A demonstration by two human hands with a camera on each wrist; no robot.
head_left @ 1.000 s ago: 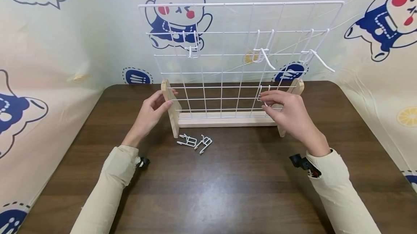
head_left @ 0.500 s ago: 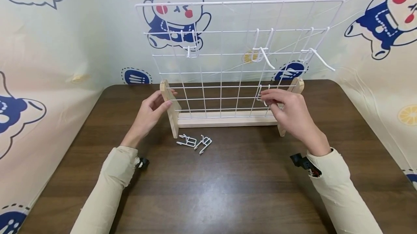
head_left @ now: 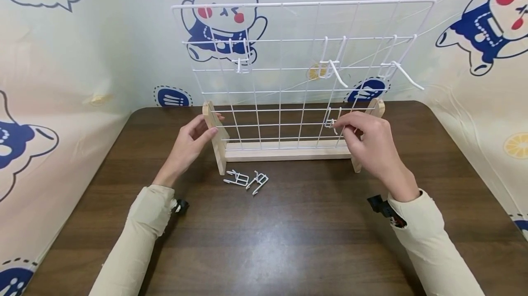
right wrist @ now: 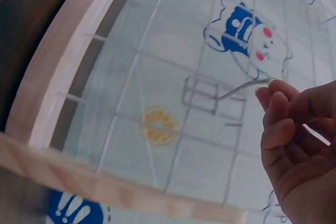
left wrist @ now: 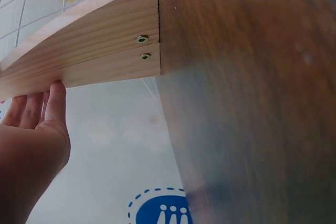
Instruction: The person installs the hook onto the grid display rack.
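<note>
A white wire grid rack (head_left: 280, 110) in a wooden stand faces me. My left hand (head_left: 189, 145) grips the stand's left wooden side piece (head_left: 216, 138), thumb in front and fingers behind; the left wrist view shows fingertips against the wood (left wrist: 79, 66). At the grid's lower right is a white wire hook (head_left: 328, 123), its frame lying against the bars. My right hand (head_left: 369, 147) pinches the free end of the hook's prong (right wrist: 241, 88) between thumb and fingertips, as the right wrist view shows.
Higher on the grid hang three more white hooks, one at left (head_left: 240, 63), one right of centre (head_left: 337, 74) and one at far right (head_left: 406, 76). Two loose hooks (head_left: 237, 178) lie close together on the brown table (head_left: 264, 241), before the stand's left foot.
My right hand has drawn slightly to the right along the hook, so more of its frame shows. The left hand has stayed on the stand.
</note>
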